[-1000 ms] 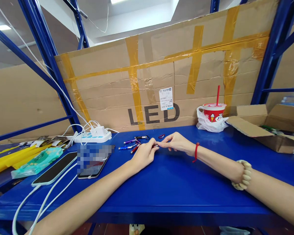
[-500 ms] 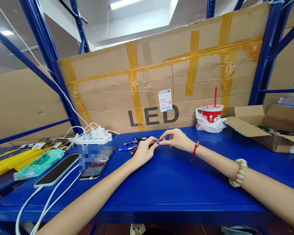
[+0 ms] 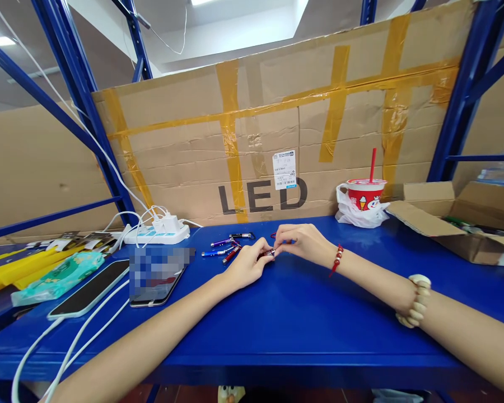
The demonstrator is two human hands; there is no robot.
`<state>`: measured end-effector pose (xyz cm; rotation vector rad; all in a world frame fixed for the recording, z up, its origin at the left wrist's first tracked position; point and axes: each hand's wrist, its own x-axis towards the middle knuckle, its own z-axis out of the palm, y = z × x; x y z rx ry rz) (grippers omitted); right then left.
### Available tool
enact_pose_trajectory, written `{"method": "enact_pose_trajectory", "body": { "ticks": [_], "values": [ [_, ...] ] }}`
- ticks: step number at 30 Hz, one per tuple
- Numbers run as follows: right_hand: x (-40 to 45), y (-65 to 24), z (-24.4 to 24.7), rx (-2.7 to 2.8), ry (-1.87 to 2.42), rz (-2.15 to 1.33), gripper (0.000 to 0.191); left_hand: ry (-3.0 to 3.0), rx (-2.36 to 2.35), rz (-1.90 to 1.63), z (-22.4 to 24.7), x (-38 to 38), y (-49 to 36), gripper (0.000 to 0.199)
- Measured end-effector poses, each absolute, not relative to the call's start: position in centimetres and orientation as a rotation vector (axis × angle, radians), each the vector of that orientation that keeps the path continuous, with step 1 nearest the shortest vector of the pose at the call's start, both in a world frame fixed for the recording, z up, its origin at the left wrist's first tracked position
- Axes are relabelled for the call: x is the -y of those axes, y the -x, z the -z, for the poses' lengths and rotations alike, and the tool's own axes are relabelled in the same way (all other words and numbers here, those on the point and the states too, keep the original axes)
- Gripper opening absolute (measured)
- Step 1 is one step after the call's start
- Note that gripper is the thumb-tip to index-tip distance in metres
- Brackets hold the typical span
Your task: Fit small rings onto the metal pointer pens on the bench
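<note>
My left hand (image 3: 247, 263) is closed around a small dark red penlight-like metal tube (image 3: 269, 253) with a silver end. The fingertips of my right hand (image 3: 303, 240) pinch together at the silver end, so what exactly they grip is hidden. Just left of my left hand lie several similar slim tubes: a blue tube (image 3: 215, 253), a purple tube (image 3: 221, 243), a red tube (image 3: 231, 256) and a black tube (image 3: 239, 235). A small red bit (image 3: 273, 235) shows on the table behind my right fingers.
The blue table (image 3: 302, 324) has phones (image 3: 90, 289) with cables and a white power strip (image 3: 159, 234) at left. A red drink cup (image 3: 364, 196) in a plastic bag and an open cardboard box (image 3: 474, 243) stand at right. A large cardboard sheet (image 3: 185, 162) rises behind.
My right fingertips have come in against the tube's silver end and closed more tightly there. My left hand keeps its hold. The camera view has shifted slightly.
</note>
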<state>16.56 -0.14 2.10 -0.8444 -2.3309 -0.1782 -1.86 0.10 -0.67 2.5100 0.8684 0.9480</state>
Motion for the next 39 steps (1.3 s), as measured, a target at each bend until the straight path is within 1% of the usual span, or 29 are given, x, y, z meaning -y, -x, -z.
{"method": "enact_pose_trajectory", "body": {
  "ticks": [3, 8, 10, 12, 14, 16, 20, 25, 30, 35, 39],
  "values": [
    [0.1, -15.9, -1.4, 2.196, 0.976, -0.006, 0.012, -2.573, -0.929, -0.998, 1.0, -0.2, 2.0, 0.002],
    [0.8, -14.9, -1.6, 1.901, 1.334, -0.67, 0.034, -2.613, -0.974, -1.056, 1.0, 0.0, 2.0, 0.007],
    [1.0, -14.9, -1.9, 1.857, 1.359, -0.816, 0.036, -2.616, -0.949, -1.039, 1.0, 0.0, 1.9, 0.012],
    [0.8, -15.0, -1.9, 1.854, 1.324, -0.876, 0.037, -2.617, -0.939, -1.031, 0.8, -0.1, 1.8, 0.015],
    [0.3, -15.3, -1.8, 1.882, 1.274, -0.863, 0.04, -2.608, -0.962, -1.047, 0.7, -0.3, 1.7, 0.014],
    [-0.2, -15.7, -1.7, 1.933, 1.221, -0.749, 0.04, -2.584, -0.989, -1.078, 0.6, -0.5, 1.6, 0.012],
    [-0.9, -16.5, -1.9, 2.042, 1.072, -0.387, 0.031, -2.522, -0.998, -1.106, 0.4, -0.6, 1.3, 0.012],
    [-0.9, -17.2, -2.3, 2.213, 0.87, -0.145, 0.02, -2.521, -1.054, -1.038, 0.2, -0.3, 1.2, 0.012],
    [-0.6, -17.2, -2.5, 2.245, 0.853, -0.108, 0.023, -2.716, -1.12, -0.917, -0.1, 0.1, 1.7, 0.015],
    [-0.3, -17.1, -2.3, 2.244, 0.913, -0.086, 0.019, -2.772, -0.902, -0.883, 0.0, 0.1, 2.0, 0.016],
    [-0.4, -16.9, -1.7, 2.175, 0.911, -0.215, 0.021, -2.68, -0.877, -0.879, 0.2, 0.4, 2.0, 0.015]
  ]
}}
